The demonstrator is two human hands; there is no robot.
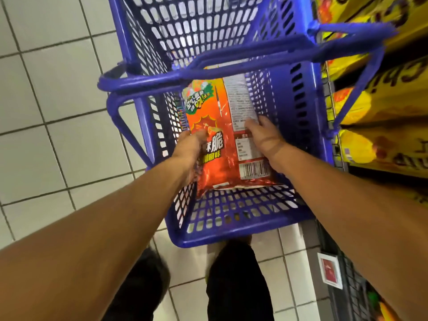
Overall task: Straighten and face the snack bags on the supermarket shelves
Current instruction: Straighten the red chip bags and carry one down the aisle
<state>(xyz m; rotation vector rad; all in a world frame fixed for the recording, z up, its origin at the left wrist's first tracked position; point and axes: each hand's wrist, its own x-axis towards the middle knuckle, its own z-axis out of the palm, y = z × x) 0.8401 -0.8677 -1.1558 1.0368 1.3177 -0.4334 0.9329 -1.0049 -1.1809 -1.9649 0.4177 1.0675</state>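
Two orange-red snack bags stand side by side inside a blue plastic basket (231,232) on the floor. The left bag (208,121) shows its printed front with Chinese lettering. The right bag (245,107) shows its back, with small text and a barcode. My left hand (192,147) grips the left bag at its left edge. My right hand (262,133) is closed on the right bag, fingers over its text panel. Yellow snack bags (379,105) lie stacked on the shelves at the right.
The basket's two blue handles (231,63) cross above the bags. A wire shelf edge (333,126) runs down the right side, close against the basket. A red price tag (330,269) hangs lower on the shelf. White floor tiles (58,112) fill the left. My dark trouser legs show below.
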